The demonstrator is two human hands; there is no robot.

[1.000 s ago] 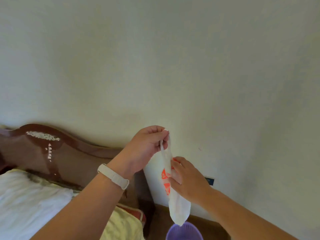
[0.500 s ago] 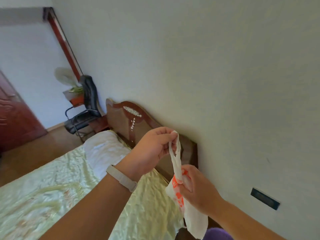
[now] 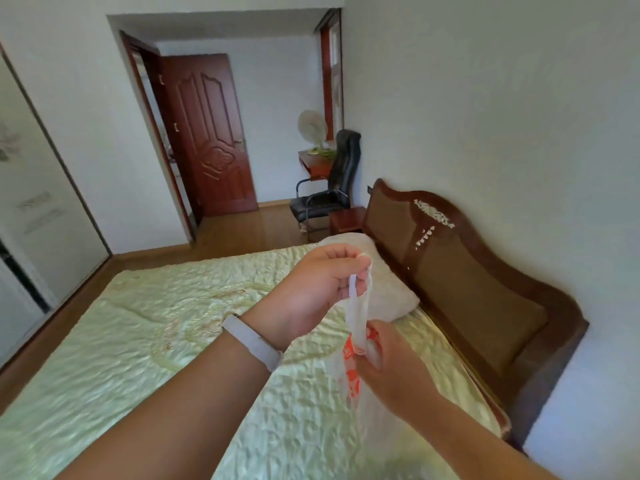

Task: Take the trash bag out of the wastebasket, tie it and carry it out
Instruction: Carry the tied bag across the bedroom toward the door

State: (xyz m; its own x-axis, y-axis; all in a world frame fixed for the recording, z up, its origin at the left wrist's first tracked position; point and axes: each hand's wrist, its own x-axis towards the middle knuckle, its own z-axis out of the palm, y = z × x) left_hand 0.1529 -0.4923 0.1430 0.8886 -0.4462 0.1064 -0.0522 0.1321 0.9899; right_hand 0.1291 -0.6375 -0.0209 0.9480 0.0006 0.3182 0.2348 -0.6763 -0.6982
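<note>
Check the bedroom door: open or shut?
Open. The wooden door is swung inward off its frame, leaving a gap to the next room.

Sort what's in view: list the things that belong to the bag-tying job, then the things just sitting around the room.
Part of the job:
- trash bag, white with orange print
- left hand, pinching the bag's handles up top
- right hand, gripping the bag lower down

Just lying about:
- bed
- pillow
- headboard
- office chair
- door
- fan
</note>
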